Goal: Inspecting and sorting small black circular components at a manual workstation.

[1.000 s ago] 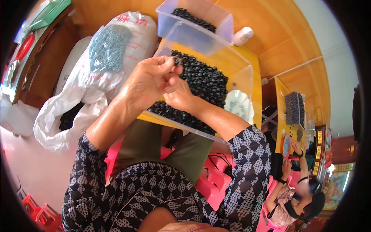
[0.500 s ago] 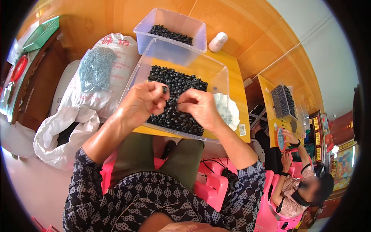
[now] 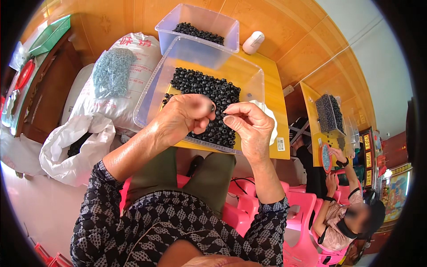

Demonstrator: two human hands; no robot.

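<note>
My left hand [image 3: 189,110] is closed above the clear plastic bin, pinching a small black round piece [image 3: 212,108] at its fingertips. To the right, my right hand [image 3: 252,127] holds thumb and forefinger together, facing the left hand across a small gap. Whatever the right fingers grip, if anything, is too small to make out. Beneath both hands lies a heap of black round pieces [image 3: 213,91], many with a hole through them, in the clear plastic bin [image 3: 242,66]. My hands hide part of the heap.
Behind stands another plastic bin [image 3: 229,33] of black pieces, beside a white bottle [image 3: 253,42]. A white scalloped plate [image 3: 271,120] sits right. White sacks [image 3: 147,66], one bearing a bag of blue-grey pieces [image 3: 113,73], stand left. A co-worker [image 3: 340,231] sits far right near a small basket [image 3: 327,158].
My left hand has moved right, keeping the black piece. My right hand has risen off the heap, moving right and turning its fingertips toward the left hand. The view has shifted slightly.
</note>
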